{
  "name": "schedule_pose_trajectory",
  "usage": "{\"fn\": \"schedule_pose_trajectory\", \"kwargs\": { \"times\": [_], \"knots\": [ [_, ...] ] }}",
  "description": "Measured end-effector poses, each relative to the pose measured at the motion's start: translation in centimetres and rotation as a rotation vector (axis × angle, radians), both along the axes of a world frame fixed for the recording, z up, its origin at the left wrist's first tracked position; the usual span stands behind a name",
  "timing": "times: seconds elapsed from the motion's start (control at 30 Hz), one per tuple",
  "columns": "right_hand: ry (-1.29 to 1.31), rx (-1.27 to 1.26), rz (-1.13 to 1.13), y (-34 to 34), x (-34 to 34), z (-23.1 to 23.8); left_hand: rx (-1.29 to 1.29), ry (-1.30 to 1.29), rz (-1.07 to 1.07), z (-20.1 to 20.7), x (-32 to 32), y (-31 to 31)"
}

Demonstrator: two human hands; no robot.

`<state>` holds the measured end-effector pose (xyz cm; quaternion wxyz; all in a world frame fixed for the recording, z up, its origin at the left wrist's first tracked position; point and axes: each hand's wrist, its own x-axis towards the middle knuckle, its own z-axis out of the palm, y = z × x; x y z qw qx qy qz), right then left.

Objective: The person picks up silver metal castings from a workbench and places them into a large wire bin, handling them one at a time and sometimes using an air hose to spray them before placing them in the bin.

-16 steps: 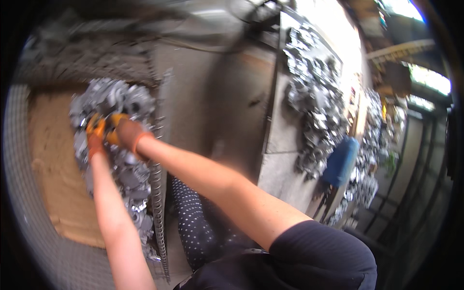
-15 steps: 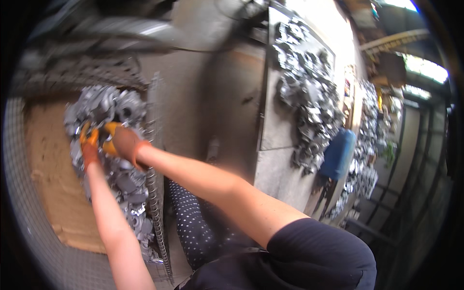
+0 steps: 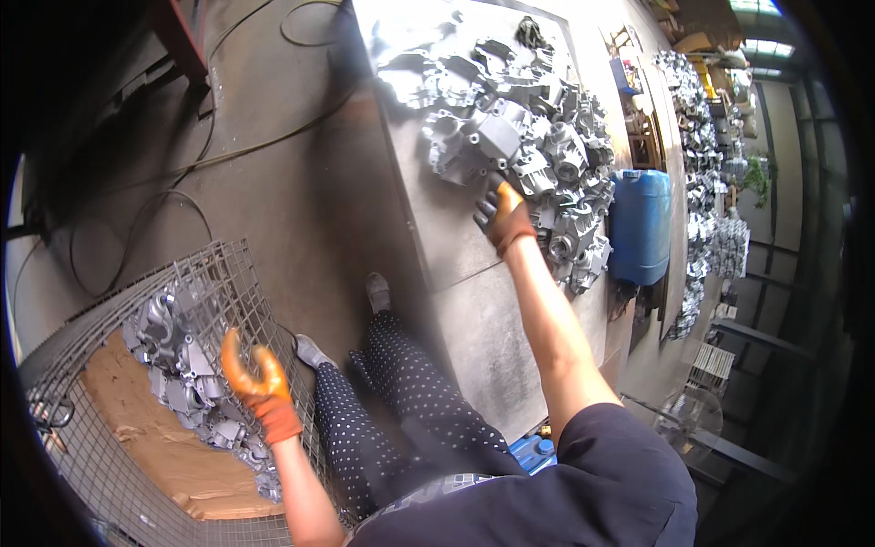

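Observation:
Both my hands wear orange gloves with rust-red cuffs. My left hand (image 3: 257, 376) hangs over the near side of the wire mesh basket (image 3: 244, 290), its thumb and fingers apart and nothing between them. In that basket, grey metal castings (image 3: 187, 365) lie heaped along one side on brown cardboard (image 3: 150, 438). Stretched forward, my right hand (image 3: 506, 219) is open at the near edge of a pile of similar castings (image 3: 567, 157) on the metal-topped table (image 3: 474, 319). Its dark fingertips are beside a boxy casting (image 3: 497, 137); whether they touch it I cannot tell.
A blue jerrycan (image 3: 640, 228) stands beyond the pile. Farther right, more castings (image 3: 697, 191) lie in a long row. Hoses (image 3: 264, 157) cross the concrete floor at the upper left. A standing fan (image 3: 690, 415) is at the lower right.
Both hands were together on the castings in the basket. My right hand has swung right to the table pile, and my left has drawn back to the basket's near side. The view has turned right.

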<state>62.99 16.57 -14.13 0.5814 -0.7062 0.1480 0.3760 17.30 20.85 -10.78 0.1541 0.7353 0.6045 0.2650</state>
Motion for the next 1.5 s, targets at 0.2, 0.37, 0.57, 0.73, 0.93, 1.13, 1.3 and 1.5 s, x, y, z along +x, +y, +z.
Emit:
{"fn": "schedule_pose_trajectory", "kwargs": {
  "times": [0.2, 0.37, 0.57, 0.73, 0.93, 1.13, 1.3, 1.5],
  "knots": [
    [-0.674, -0.49, 0.78, -0.5, 10.5, -6.2, -0.23, -0.385, -0.179, 0.0, 14.2, -0.3],
    [-0.87, -0.789, 1.015, -0.5, 12.3, -8.3, -0.638, -0.33, -0.179, 2.0, 18.8, -2.9],
    [-1.049, -0.323, 1.023, -3.4, 16.1, -8.4, -0.619, -0.386, -0.178, 1.5, 18.9, -3.6],
    [-0.803, 0.189, 0.663, -5.5, 17.0, -10.9, -0.754, -0.532, -0.154, 0.2, 20.7, -3.1],
    [-0.701, 0.123, 0.934, -11.4, 9.4, -3.9, -1.049, -0.871, -0.285, -1.1, 24.2, -0.9],
    [-0.711, 0.264, 1.328, -14.2, 0.2, 5.2, -1.403, -1.218, -0.241, 0.0, 24.7, -0.9],
    [0.036, 0.177, 1.45, -14.6, -9.0, 7.7, -1.447, -1.826, -0.169, 3.4, 15.2, -4.0],
    [0.604, 0.114, 1.127, -10.0, -21.3, 12.4, -1.04, -1.534, -0.135, 4.7, -1.1, -7.0]
  ]
}}
